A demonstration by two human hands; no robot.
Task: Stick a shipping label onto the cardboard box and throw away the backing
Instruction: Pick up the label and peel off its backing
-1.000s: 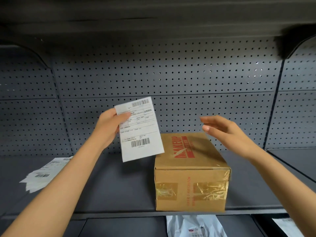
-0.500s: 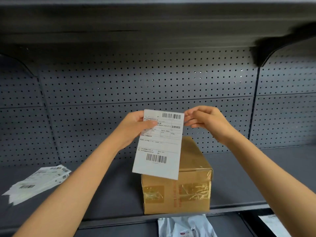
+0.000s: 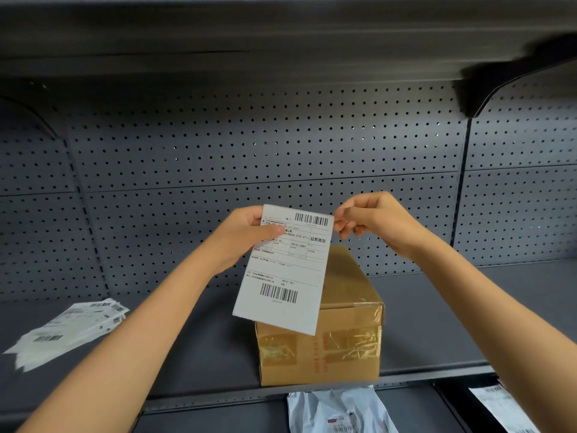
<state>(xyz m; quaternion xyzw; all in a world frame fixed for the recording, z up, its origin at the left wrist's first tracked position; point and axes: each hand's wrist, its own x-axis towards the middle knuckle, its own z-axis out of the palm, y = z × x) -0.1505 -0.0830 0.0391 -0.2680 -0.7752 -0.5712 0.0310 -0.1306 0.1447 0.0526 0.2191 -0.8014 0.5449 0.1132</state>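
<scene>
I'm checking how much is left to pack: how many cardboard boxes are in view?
1. The cardboard box stands on the grey shelf, below and behind the shipping label that both hands hold up. The label covers part of it; the lower shelf shows only partly, so others may be hidden.

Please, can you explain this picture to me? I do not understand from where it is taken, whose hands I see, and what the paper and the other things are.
No machine here: a person wears a camera on the head, looking down at the two bare hands. The left hand holds a shipping label upright; the right hand pinches its top right corner. Behind it a taped cardboard box stands on a dark grey shelf. A pile of more labels lies to the left. A grey mailing bag lies on the shelf below.
</scene>
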